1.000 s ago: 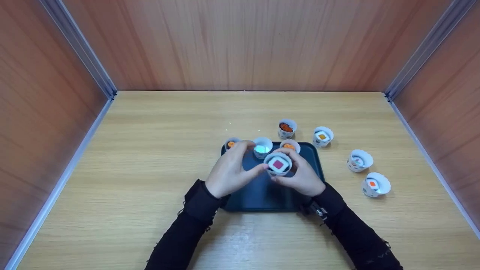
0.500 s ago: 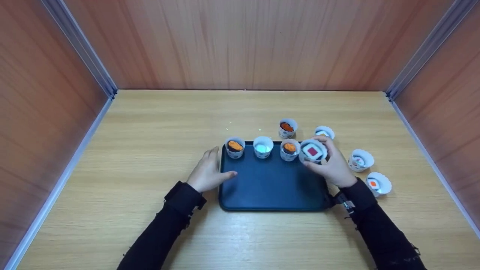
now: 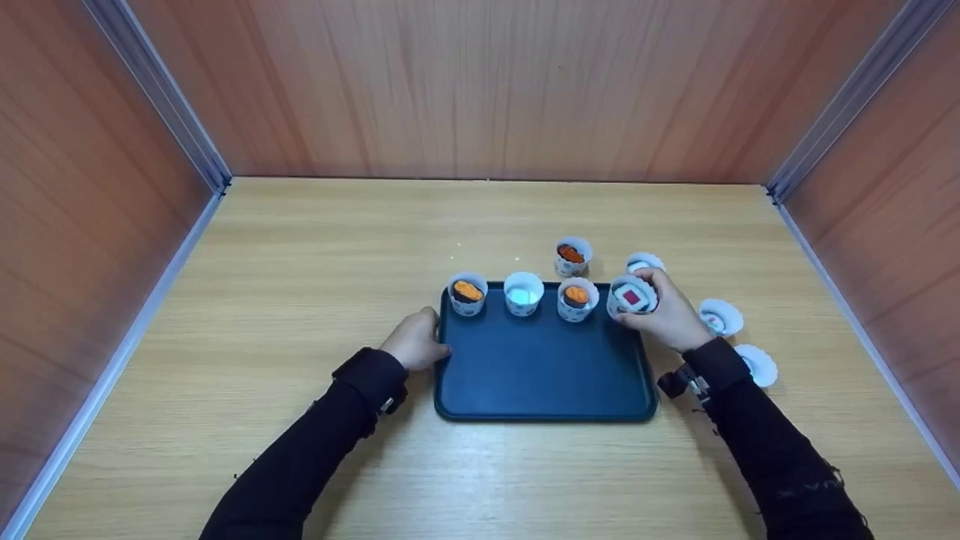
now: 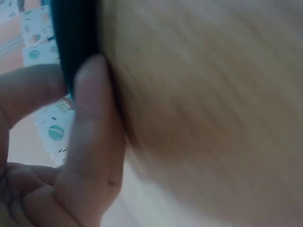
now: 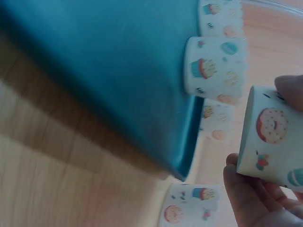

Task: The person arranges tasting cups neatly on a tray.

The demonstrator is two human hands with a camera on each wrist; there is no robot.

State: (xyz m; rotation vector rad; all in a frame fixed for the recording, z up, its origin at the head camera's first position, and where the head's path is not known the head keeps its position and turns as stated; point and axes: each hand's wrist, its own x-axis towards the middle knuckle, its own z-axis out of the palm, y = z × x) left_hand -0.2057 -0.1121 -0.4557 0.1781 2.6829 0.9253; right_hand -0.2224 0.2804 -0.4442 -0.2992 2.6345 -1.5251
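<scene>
In the head view, my left hand (image 3: 415,341) is at the left edge of the dark teal tray (image 3: 544,352). The left wrist view shows its thumb and a finger pinching the tray's rim (image 4: 78,38). My right hand (image 3: 670,313) grips a white paper cup (image 3: 631,295) near the tray's back right corner; a white piece with a dark red square centre sits inside. Donut prints show on this held cup (image 5: 270,137) in the right wrist view, where it appears raised. Along the tray's back edge stand cups with orange-topped pieces (image 3: 468,294) (image 3: 577,299) and one pale green filling (image 3: 523,293).
Behind the tray stands a cup with a red-brown topped piece (image 3: 573,256). Further cups stand to the right: one behind my right hand (image 3: 644,262), one beyond it (image 3: 721,317), and one partly hidden by the sleeve (image 3: 757,365). Wood-grain panels (image 3: 487,90) enclose the table.
Both hands were together at the cup over the tray. The left hand has moved left and taken hold of the tray's edge; the right hand has carried the cup rightward to the back right corner.
</scene>
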